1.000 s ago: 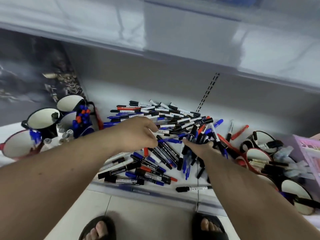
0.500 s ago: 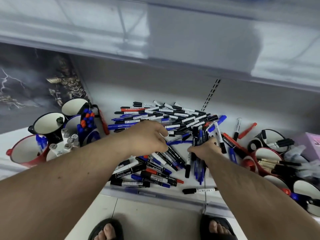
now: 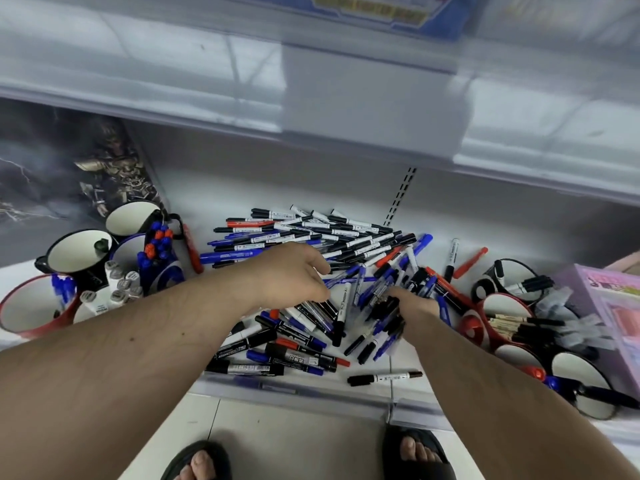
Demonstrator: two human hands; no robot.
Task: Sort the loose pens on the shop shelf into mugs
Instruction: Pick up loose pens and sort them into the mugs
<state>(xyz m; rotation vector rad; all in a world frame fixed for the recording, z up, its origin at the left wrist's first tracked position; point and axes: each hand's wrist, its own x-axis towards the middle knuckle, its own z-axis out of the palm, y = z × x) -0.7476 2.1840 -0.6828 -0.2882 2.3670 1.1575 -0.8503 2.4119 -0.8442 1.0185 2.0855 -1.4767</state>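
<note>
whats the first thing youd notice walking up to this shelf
A big heap of loose pens, black, blue and red, fills the middle of the white shelf. Both hands are in it: the left hand with curled fingers, the right hand low among blue pens. Mugs flank it, a red mug far left.

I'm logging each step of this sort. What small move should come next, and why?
Probably lift the right hand and carry its bundle of blue pens to a mug. That hand already grips several, while the left hand only picks at the pile.
</note>
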